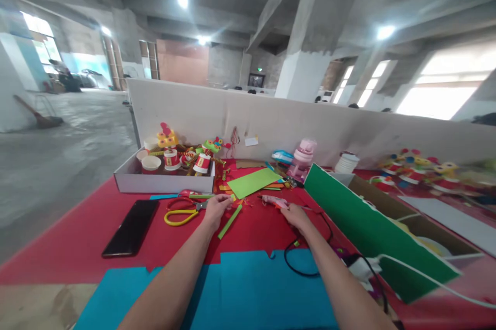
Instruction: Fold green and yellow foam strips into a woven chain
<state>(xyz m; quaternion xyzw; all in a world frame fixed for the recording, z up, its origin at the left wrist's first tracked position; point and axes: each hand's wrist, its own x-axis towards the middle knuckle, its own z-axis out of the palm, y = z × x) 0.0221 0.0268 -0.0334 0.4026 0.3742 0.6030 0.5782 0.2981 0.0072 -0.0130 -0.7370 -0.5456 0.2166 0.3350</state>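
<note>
I take the light green sheet [256, 182] as my landmark from this end of the link. Just off its near-left corner, the left hand [217, 210] has thumb and fingertips drawn close in a pinch; at this size and blur I can't fairly say whether a scrap is caught between them. Right of the sheet and nearer the body, the right hand [295, 215] is wrapped around the handle of a pink glue gun [276, 201], its nozzle pointing left, just short of the sheet's near edge. The two hands stand apart.

To work well here, I'd ask for a slow, steady right wrist, since that nozzle faces the left fingertips and may be hot. I'd hold those fingers out of its line and squeeze gently, so that any glue comes in small amounts. I'd mind the black cord [285, 255] too: it loops to the right of the sheet and nearer the body, where a hurried pull could snag it. The narrow green strip [230, 221] lies nearer the body than the sheet, beside the left hand, easily brushed by a careless wrist. Left of the sheet, the scissors [196, 211] deserve the same clearance.
</note>
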